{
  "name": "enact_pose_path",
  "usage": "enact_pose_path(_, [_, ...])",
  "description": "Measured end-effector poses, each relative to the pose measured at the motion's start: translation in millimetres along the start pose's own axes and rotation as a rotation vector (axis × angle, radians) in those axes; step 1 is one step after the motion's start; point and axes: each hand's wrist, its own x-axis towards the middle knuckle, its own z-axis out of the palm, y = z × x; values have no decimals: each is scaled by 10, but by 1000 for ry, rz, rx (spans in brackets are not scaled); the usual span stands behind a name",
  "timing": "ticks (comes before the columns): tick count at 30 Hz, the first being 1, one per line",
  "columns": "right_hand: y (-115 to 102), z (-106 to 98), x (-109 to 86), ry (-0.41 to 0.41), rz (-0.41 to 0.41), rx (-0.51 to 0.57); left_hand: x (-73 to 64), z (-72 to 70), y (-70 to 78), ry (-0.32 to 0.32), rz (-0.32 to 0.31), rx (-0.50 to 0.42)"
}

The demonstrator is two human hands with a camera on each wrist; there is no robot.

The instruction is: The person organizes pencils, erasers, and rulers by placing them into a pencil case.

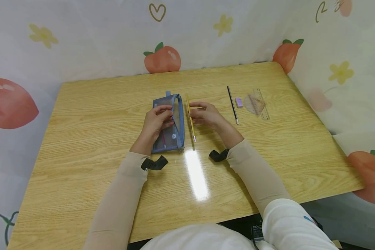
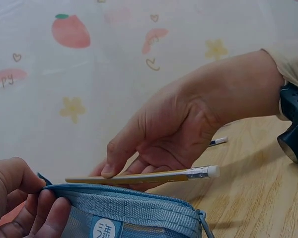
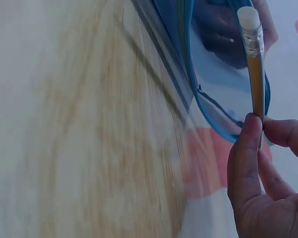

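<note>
A blue zippered pencil case [image 1: 168,141] with see-through mesh sides is held at its edge by my left hand [image 1: 157,119], thumb and fingers pinching the zipper rim. Its mouth gapes toward the right, and a thin reddish stick shows through the mesh. Just right of that opening, my right hand [image 1: 206,114] pinches a yellow pencil [image 1: 192,129] between thumb and fingers. The pencil's white eraser [image 2: 213,171] points toward the body. In the right wrist view the pencil [image 3: 256,84] overlaps the blue rim of the case's opening [image 3: 201,106].
Right of the hands on the wooden table [image 1: 97,114] lie a black pencil [image 1: 232,104], a purple eraser [image 1: 239,102], a clear protractor [image 1: 251,104] and a clear ruler [image 1: 265,113]. A patterned cloth [image 1: 112,41] stands behind the table's far edge.
</note>
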Motion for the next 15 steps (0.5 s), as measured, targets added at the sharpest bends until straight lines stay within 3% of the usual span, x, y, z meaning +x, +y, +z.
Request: enact_pose_path(15, [25, 166, -7, -45, -12, -20, 3, 53, -21, -7, 0, 3])
